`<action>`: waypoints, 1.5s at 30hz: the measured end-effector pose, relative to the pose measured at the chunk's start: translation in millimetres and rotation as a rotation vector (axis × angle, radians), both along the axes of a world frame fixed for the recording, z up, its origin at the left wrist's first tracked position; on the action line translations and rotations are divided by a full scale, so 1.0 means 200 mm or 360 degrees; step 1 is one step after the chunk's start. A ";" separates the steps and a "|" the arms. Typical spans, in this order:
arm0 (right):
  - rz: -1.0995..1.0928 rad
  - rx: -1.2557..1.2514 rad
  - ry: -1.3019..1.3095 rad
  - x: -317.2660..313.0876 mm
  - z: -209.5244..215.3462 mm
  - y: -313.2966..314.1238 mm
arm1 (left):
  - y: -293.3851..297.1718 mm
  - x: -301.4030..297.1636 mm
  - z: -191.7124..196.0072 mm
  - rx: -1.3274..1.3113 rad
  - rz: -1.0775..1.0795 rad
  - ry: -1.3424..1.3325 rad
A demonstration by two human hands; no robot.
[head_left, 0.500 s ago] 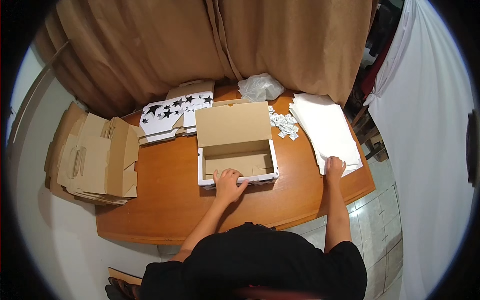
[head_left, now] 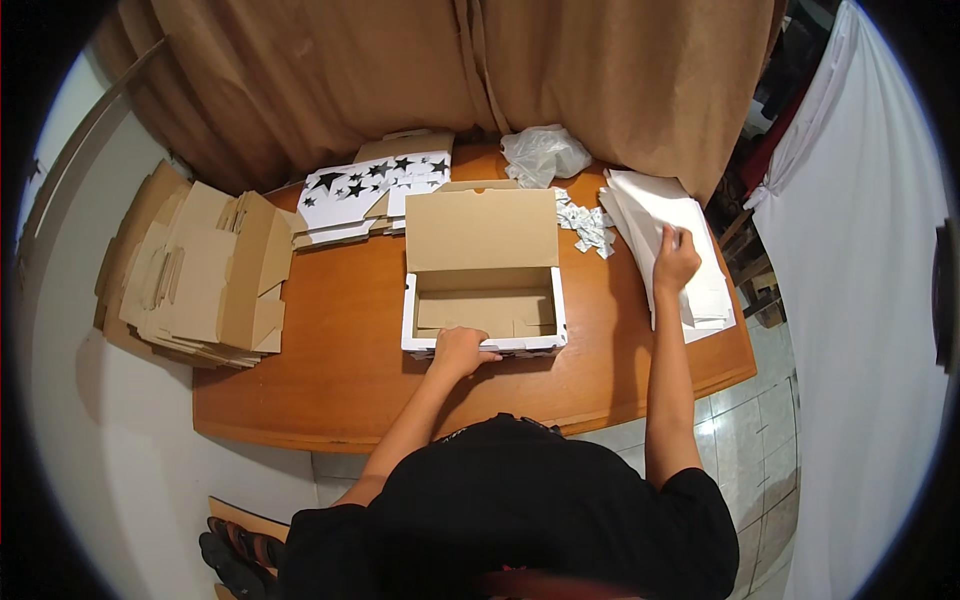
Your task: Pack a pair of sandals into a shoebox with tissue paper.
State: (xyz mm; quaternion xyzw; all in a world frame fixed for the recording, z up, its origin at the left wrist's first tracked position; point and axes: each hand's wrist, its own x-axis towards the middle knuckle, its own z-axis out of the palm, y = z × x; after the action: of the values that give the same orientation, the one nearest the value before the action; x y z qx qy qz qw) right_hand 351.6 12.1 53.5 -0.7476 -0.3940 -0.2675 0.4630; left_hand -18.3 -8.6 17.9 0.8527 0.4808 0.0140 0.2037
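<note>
At the wooden table [head_left: 330, 370], left hand [head_left: 460, 352] gripping open box [head_left: 485, 303], right hand [head_left: 677, 262] pinching white paper [head_left: 650, 205], packet print [head_left: 588, 230] unreadably small

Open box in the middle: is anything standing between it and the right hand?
Nothing visible stands in the way. Between the right hand, at the white paper stack, and the open box lie only the stack's left part and flat tabletop. The small packets lie farther back; the left hand is at the box's front.
</note>
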 end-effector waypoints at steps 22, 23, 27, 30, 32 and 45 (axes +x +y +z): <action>0.1770 -0.0884 -0.0328 -1.04 0.03 -0.11 | 0.32 -0.05 -0.01 -0.1152 0.1079 -0.1910; 0.1761 -0.0720 -0.0193 -1.02 0.04 -0.10 | 0.33 -0.05 -0.07 -0.1018 0.1067 -0.1861; 0.1305 -0.0217 0.0327 -0.75 -0.01 0.05 | 0.32 -0.03 -0.08 -0.0904 0.1104 -0.1760; 0.0723 -0.0067 0.0576 -0.49 -0.28 0.21 | 0.30 -0.02 -0.03 -0.0975 0.1125 -0.1702; 0.0771 -0.0790 0.1465 -0.35 -0.42 0.28 | 0.30 -0.02 -0.02 -0.1016 0.1142 -0.1686; 0.0351 -0.0845 0.0983 0.39 -0.44 0.21 | 0.29 -0.06 -0.05 -0.0998 0.1087 -0.1599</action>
State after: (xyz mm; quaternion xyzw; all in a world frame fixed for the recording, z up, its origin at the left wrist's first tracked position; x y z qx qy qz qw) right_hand 430.2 53.2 -34.4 -0.8394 -0.3695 0.1309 0.3765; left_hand -30.6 49.7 7.2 0.4440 0.5512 0.3317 0.6237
